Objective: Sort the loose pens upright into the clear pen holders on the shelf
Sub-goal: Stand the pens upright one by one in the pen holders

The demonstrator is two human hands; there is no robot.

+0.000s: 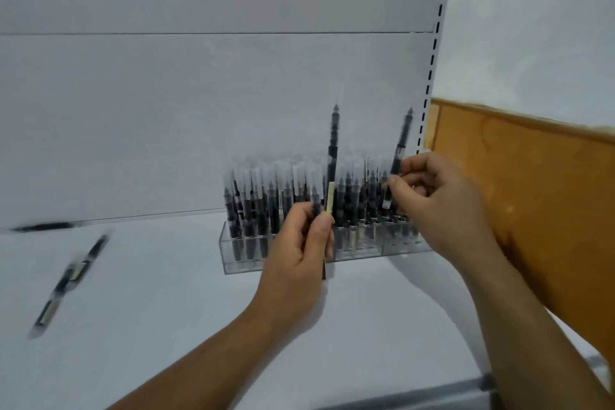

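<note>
Gripping a pen [333, 143] upright, our left hand [298, 245] has fingers and thumb curled round its lower barrel, right in front of the clear pen holders [233, 260]; our right hand [439, 206] pinches a second pen [399, 150], tilted slightly rightward, over the right end of the row; the holders stand against the back panel [199, 93] of the white shelf [166, 326], packed with upright pens [273, 210]; well to the left lie two more, a near pen [71, 273] out on the shelf and a far pen [43, 227] along the back edge; we see a wooden board [532, 193] at the right.
</note>
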